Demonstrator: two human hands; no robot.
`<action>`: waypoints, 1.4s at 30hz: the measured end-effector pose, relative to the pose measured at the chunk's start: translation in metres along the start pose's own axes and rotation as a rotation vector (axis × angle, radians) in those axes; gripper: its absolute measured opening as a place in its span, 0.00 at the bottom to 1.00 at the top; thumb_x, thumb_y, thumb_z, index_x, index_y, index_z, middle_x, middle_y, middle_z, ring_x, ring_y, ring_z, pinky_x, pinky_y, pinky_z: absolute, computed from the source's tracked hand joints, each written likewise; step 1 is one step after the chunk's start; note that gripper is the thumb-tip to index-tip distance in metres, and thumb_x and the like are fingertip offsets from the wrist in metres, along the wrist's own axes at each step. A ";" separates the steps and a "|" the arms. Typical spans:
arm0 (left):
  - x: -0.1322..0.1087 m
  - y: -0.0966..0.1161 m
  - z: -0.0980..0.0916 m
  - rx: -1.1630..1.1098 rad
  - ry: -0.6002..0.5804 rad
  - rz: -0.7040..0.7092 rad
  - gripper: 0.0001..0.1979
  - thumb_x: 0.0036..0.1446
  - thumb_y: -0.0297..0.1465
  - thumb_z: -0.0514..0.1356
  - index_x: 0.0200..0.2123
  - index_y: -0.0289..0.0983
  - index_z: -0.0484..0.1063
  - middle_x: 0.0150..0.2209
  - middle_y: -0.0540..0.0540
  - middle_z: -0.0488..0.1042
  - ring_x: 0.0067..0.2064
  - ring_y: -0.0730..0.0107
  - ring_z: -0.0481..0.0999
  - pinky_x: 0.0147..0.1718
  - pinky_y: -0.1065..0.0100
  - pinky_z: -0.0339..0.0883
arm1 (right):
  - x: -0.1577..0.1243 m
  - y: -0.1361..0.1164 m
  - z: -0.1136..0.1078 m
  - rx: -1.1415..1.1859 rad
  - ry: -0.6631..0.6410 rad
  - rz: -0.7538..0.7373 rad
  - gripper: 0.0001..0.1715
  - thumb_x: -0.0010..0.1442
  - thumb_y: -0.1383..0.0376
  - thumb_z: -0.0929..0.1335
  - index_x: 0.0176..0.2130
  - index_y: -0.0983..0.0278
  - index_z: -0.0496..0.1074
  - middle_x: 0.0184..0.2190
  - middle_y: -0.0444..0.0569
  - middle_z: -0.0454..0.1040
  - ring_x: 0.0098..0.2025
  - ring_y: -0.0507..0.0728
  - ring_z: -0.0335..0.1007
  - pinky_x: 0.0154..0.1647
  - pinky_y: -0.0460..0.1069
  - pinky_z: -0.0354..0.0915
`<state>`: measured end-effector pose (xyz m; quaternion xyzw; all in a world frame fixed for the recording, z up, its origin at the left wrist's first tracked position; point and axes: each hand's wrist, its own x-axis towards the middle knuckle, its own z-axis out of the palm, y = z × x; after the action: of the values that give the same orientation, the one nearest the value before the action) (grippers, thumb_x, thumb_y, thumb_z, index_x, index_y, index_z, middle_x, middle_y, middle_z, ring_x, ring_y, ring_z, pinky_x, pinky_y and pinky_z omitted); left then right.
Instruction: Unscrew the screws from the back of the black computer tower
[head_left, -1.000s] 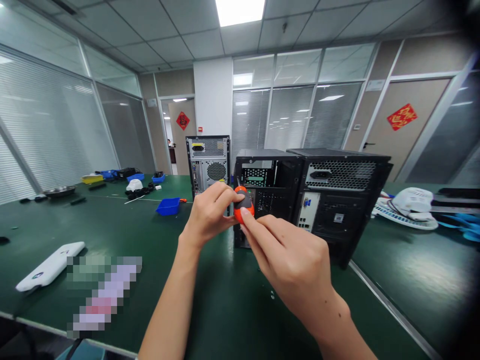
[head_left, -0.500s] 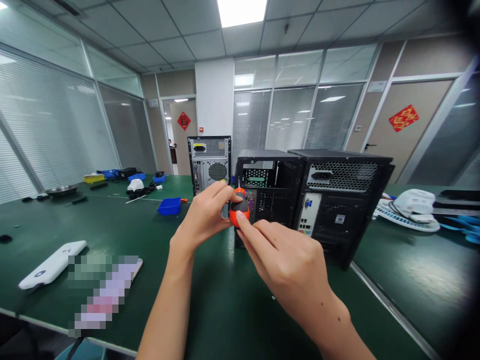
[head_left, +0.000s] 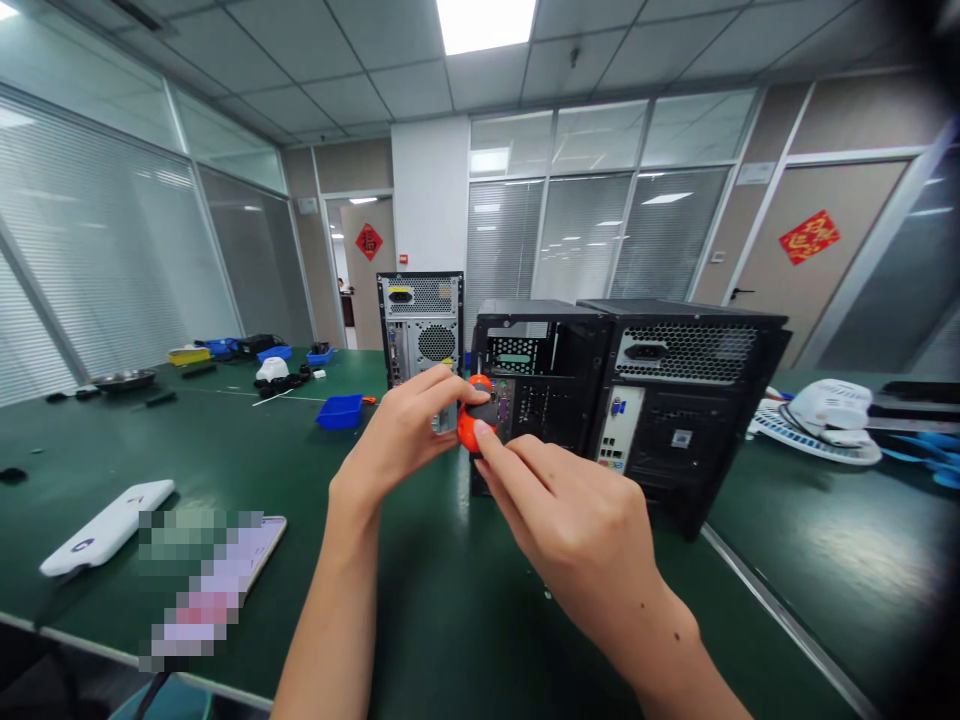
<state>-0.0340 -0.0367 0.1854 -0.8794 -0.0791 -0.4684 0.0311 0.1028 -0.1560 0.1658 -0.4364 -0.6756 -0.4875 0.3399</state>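
Both hands are closed on an orange and black screwdriver (head_left: 472, 432) in the middle of the view. The thumb and fingers of my left hand (head_left: 401, 430) pinch its upper part, while my right hand (head_left: 574, 505) grips the butt end. A short stretch of thin metal shaft shows above the handle, pointing away from me. Just beyond the shaft stands a black computer case (head_left: 541, 312) with an open slot and a port panel at its back. Whether the tip touches the case, I cannot tell.
A second black case (head_left: 697, 440) adjoins on the right, and a grey case (head_left: 420, 300) stands behind left. On the green table (head_left: 247, 450) are a blue tray (head_left: 340, 411), a white power bank (head_left: 109, 528), a partly blurred phone (head_left: 259, 555) and a white basket (head_left: 821, 440).
The handle has turned slightly between my hands, its black patch now facing more to the right. My left hand and wrist have shifted a little left.
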 end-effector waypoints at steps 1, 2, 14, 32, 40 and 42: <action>0.000 0.000 0.000 -0.008 0.000 -0.001 0.13 0.49 0.21 0.63 0.40 0.37 0.69 0.37 0.48 0.72 0.38 0.73 0.73 0.36 0.72 0.68 | 0.000 0.000 0.000 0.000 -0.003 0.001 0.13 0.58 0.75 0.67 0.44 0.72 0.74 0.23 0.44 0.70 0.21 0.48 0.59 0.22 0.47 0.51; 0.000 0.000 -0.001 -0.016 0.000 -0.001 0.14 0.50 0.21 0.63 0.40 0.37 0.69 0.38 0.48 0.72 0.38 0.72 0.73 0.36 0.72 0.68 | 0.000 0.000 0.000 -0.001 -0.005 0.003 0.13 0.58 0.74 0.66 0.44 0.72 0.74 0.23 0.45 0.71 0.21 0.48 0.59 0.22 0.47 0.51; 0.001 0.004 -0.004 -0.024 -0.054 -0.011 0.14 0.56 0.23 0.58 0.45 0.40 0.70 0.42 0.45 0.74 0.43 0.69 0.74 0.39 0.68 0.71 | 0.003 -0.001 0.001 -0.033 -0.036 0.003 0.15 0.60 0.73 0.64 0.47 0.67 0.72 0.24 0.43 0.69 0.20 0.47 0.58 0.20 0.46 0.50; -0.002 0.006 -0.007 -0.031 -0.075 -0.012 0.19 0.54 0.20 0.58 0.48 0.42 0.70 0.47 0.45 0.73 0.48 0.67 0.73 0.47 0.61 0.71 | 0.006 0.001 -0.002 -0.092 -0.023 -0.059 0.22 0.59 0.77 0.60 0.47 0.62 0.74 0.29 0.48 0.70 0.23 0.48 0.57 0.19 0.43 0.51; -0.002 0.010 -0.007 -0.015 -0.115 -0.028 0.19 0.55 0.20 0.57 0.48 0.41 0.70 0.49 0.45 0.72 0.50 0.67 0.72 0.49 0.62 0.69 | 0.006 0.003 0.001 -0.113 -0.054 -0.091 0.25 0.57 0.79 0.59 0.49 0.63 0.72 0.32 0.50 0.71 0.25 0.49 0.62 0.20 0.44 0.55; -0.002 0.012 -0.006 -0.008 -0.127 -0.035 0.18 0.56 0.21 0.57 0.48 0.42 0.70 0.49 0.45 0.72 0.51 0.66 0.72 0.49 0.61 0.69 | 0.006 0.004 0.002 -0.110 -0.063 -0.093 0.23 0.58 0.79 0.60 0.48 0.64 0.72 0.34 0.51 0.72 0.26 0.49 0.63 0.21 0.44 0.56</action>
<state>-0.0382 -0.0491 0.1874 -0.9060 -0.0943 -0.4125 0.0145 0.1043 -0.1519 0.1717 -0.4376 -0.6777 -0.5252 0.2708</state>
